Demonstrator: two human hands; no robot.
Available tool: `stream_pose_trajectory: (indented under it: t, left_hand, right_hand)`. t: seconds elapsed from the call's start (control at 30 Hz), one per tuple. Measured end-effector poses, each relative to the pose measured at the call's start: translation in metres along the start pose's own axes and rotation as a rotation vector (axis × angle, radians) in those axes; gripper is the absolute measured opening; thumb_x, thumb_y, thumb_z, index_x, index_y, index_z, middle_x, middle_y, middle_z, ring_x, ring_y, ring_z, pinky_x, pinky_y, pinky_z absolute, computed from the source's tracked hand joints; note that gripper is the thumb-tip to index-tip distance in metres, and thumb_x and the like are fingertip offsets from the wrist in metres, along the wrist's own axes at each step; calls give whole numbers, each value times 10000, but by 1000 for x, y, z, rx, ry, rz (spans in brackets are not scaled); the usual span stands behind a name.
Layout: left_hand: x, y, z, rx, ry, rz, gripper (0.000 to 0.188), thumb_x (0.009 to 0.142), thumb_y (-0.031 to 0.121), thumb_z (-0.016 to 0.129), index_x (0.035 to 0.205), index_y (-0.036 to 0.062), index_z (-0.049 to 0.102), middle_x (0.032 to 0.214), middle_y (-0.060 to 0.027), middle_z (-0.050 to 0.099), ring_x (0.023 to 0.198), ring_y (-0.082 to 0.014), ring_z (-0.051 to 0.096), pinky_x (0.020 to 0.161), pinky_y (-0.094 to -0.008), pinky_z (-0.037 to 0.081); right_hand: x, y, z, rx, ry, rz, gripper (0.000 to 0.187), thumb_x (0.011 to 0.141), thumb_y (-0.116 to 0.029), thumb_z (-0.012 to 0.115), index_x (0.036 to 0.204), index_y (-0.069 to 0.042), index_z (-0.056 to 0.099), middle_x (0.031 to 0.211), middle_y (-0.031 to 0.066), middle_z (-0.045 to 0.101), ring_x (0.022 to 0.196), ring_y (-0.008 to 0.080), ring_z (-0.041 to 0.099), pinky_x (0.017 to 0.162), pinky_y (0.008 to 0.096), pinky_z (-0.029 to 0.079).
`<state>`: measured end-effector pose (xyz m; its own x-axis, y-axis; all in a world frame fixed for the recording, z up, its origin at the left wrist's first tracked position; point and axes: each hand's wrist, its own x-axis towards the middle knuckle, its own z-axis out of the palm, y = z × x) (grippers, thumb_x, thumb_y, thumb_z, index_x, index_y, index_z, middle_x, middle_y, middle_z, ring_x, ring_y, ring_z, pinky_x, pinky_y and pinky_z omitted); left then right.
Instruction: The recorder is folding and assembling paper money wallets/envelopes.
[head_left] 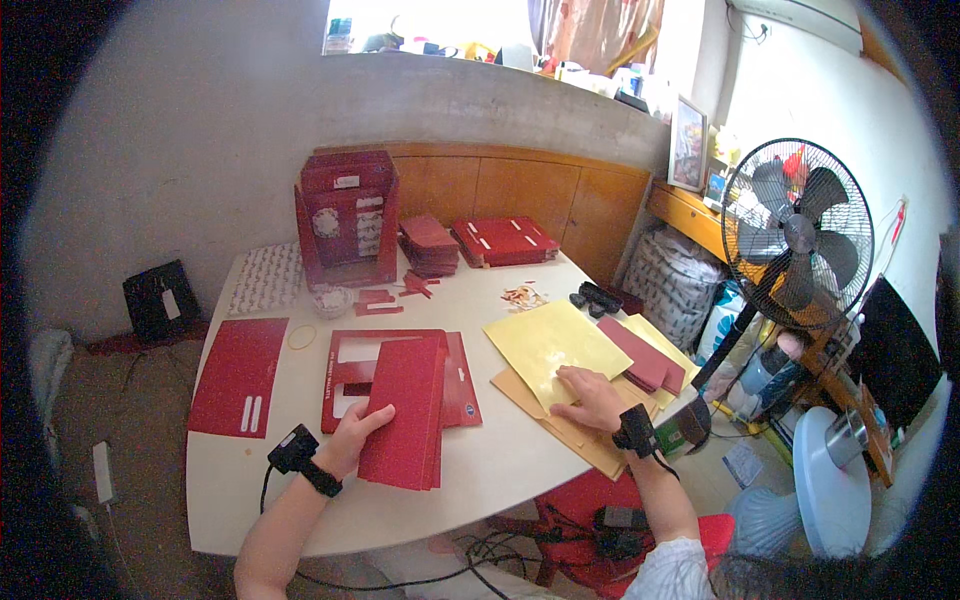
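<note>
My left hand (350, 438) grips a small stack of long red cardboard pieces (405, 425) by its left edge, thumb on top. The stack is tilted over a flat red printed box blank (463, 390) with cut-out windows. My right hand (592, 400) lies on a glossy yellow sheet (550, 340), fingers partly spread and touching its surface. Under that sheet are tan paper sheets (590, 450), with dark red cardboard rectangles (645, 355) beside it. A wide red panel (240, 375) with two white slots lies at the left of the white table (500, 470).
An upright red display box (347, 225) stands at the back left, beside stacked red cards (430, 245) and flat red boxes (505, 240). Paper scraps (524, 297) and a black object (597, 298) lie further right. A black fan (797, 235) stands beyond the right edge. Cables (490, 555) hang below the front.
</note>
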<state>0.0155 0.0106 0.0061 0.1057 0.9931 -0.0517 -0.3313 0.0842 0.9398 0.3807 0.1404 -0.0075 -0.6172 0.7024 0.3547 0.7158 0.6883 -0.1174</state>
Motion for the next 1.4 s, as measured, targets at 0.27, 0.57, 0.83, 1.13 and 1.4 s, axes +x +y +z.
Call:
stream_pose_trajectory:
  t: [0.27,0.57,0.83,1.13,1.4]
  left_hand:
    - [2,-2,-4,-27,-21,-2,345,831,234,561,1067,-11,501,970,-81,584,844,-140,584,736,-273,482]
    - [3,-6,-5,-9,-52,10,346,830,237,559,1063,-12,500,960,-83,586,826,-142,589,729,-279,489]
    - [2,-2,-1,-16,-17,-14,338,830,239,556,1053,-10,505,950,-78,588,815,-138,589,717,-269,489]
    - [2,-4,1,-35,-10,-41,327,836,220,559,1058,-15,513,958,-79,592,819,-140,591,722,-270,487]
    - [2,-4,-4,-32,-30,-59,330,837,218,562,1076,-4,506,977,-74,587,846,-136,584,740,-282,485]
  right_hand:
    - [9,-8,-9,20,85,-14,400,779,-322,583,1026,-11,532,1024,186,571,944,316,549,817,391,422]
    - [10,-27,-26,279,90,111,316,805,-286,549,939,-3,588,870,178,604,830,318,583,731,382,456]
    - [14,-16,-20,414,64,114,344,788,-348,577,945,-44,608,882,150,613,821,298,585,721,363,460]
    - [14,91,7,-352,469,244,316,731,-291,604,933,-50,586,939,128,590,889,272,554,750,392,442]
    - [27,80,-5,-251,154,443,240,765,-292,580,814,-57,585,882,130,592,839,300,567,716,401,458]
